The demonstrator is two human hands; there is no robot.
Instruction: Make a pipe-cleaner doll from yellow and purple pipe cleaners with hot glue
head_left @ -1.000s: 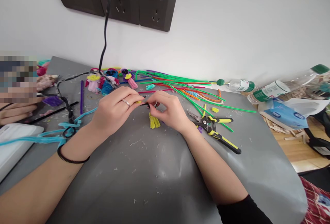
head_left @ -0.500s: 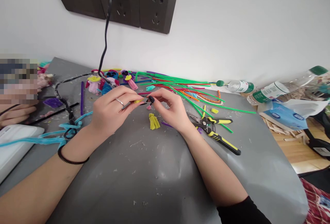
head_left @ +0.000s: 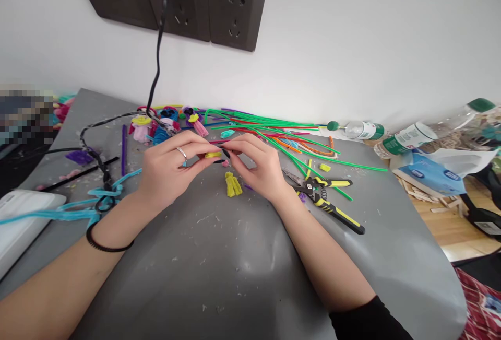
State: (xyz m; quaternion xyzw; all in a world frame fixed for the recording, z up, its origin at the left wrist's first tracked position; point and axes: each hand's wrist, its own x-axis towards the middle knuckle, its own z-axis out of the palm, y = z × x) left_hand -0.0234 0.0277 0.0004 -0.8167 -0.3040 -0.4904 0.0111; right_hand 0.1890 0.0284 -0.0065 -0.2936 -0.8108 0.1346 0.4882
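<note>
My left hand (head_left: 166, 170) pinches a small yellow pipe cleaner piece (head_left: 213, 155) between thumb and fingers, above the grey table. My right hand (head_left: 256, 165) meets it from the other side, its thumb and forefinger closed at the right end of the piece; the fingertips partly hide it. Just below the hands, a bundle of folded yellow pipe cleaner (head_left: 234, 184) lies on the table. A small pink scrap (head_left: 225, 163) shows beneath the fingers. To the right of my right wrist lie wire-stripping pliers (head_left: 319, 194) with black and yellow handles, jaws apart.
Green pipe cleaners (head_left: 266, 120) lie in a loose heap along the wall. Small pipe cleaner dolls (head_left: 141, 128) sit at the back left, near a black cable (head_left: 158, 63). Bottles (head_left: 362, 130) and a blue tissue pack (head_left: 428, 173) are on the right, a white device (head_left: 27, 214) on the left.
My right fingertips have closed in on the yellow piece, and more of it shows between the hands. The other person's hand at the far left has left the view.
</note>
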